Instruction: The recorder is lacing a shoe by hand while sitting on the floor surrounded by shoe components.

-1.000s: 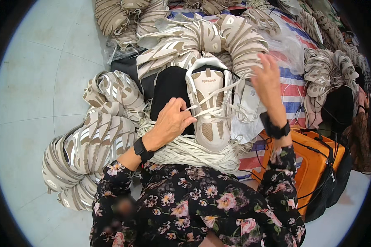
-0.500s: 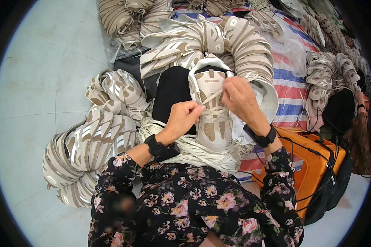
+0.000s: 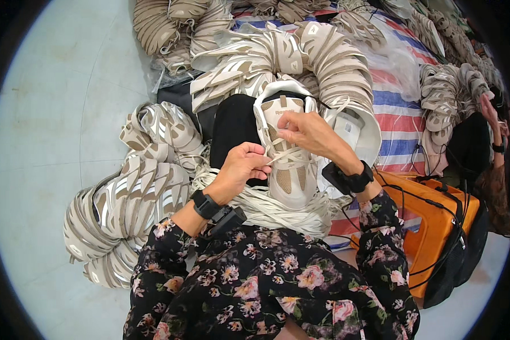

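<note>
A beige shoe upper (image 3: 292, 195) with tan mesh lies toe toward me over a black cloth-covered form or leg, and a cream shoelace (image 3: 288, 157) crosses its front. At its left edge, my left hand (image 3: 242, 168) pinches a strand of that lace between thumb and fingers. My right hand (image 3: 307, 134) is over the tongue, with thumb and fingertips brought together; whether lace is between them is hidden. Below the toe, a thick bundle of loose cream laces (image 3: 277, 211) spreads across my lap.
Nested shoe uppers (image 3: 337, 62) arch beyond my hands, with more stacks (image 3: 136, 198) on the left floor. A striped plastic sheet (image 3: 399, 113) runs along the right. An orange plastic stool (image 3: 430, 226) with black cables stands at my right; another person's hand (image 3: 489, 113) shows beyond it.
My right hand has moved left and slightly down from the collar's right edge to over the tongue. My left hand has drawn slightly left and down, keeping its pinch. The upper tilts a little.
</note>
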`<state>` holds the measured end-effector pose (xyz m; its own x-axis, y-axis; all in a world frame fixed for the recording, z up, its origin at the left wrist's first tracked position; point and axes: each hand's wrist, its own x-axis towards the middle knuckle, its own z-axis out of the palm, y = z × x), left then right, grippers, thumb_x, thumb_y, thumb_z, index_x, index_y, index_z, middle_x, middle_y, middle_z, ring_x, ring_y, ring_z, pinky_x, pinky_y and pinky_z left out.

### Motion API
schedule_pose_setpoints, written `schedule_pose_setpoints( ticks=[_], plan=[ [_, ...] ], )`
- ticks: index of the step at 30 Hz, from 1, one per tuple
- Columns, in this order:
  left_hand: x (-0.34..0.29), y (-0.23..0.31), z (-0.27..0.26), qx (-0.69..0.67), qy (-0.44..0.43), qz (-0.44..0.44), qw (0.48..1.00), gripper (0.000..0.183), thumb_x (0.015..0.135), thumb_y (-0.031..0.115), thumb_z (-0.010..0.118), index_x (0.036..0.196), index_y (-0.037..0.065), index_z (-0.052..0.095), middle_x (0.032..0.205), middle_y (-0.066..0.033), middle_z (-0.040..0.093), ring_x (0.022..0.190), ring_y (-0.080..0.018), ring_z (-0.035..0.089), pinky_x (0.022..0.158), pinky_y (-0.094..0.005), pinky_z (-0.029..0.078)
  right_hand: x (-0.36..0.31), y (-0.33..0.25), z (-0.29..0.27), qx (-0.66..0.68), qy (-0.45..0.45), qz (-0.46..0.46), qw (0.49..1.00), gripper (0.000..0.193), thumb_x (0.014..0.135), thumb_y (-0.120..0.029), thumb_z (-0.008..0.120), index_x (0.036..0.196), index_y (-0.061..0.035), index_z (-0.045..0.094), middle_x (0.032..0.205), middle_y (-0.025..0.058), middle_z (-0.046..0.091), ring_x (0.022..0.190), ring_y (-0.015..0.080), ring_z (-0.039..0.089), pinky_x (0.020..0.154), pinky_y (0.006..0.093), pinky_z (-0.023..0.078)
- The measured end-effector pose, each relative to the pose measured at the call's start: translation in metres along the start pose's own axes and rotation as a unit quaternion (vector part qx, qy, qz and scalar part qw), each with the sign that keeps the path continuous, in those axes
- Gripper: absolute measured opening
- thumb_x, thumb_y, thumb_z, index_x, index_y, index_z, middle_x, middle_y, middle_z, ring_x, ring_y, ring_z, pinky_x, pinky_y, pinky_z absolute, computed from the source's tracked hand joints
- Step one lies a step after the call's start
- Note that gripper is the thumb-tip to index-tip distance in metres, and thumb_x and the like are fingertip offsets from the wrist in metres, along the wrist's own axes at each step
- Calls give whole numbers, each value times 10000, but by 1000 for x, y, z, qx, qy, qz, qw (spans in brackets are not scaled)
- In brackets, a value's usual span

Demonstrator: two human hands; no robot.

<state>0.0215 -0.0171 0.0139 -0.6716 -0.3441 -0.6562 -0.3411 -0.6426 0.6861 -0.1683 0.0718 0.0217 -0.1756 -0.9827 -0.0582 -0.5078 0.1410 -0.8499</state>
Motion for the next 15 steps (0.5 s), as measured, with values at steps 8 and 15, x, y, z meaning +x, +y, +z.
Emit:
schedule_pose_setpoints(
  ticks=[8,15],
  plan=[
    [7,2,-4,-201,-48,28,978,214,784,-13,588,967,52,500,957,-101,627,819,-148,604,672,-279,506,0,14,9,103,45,-32,993,139,793,-126,593,908,-49,580,580,-8,503,517,77,472,478,258,377],
    [8,18,-14,335,118,289,889,67,779,33,608,827,66,574,825,-26,594,708,-157,550,609,-268,440,-24,24,-42,7,36,24,999,293,722,-111,648,1003,-81,572,638,40,533,507,128,508,469,285,399]
  ],
)
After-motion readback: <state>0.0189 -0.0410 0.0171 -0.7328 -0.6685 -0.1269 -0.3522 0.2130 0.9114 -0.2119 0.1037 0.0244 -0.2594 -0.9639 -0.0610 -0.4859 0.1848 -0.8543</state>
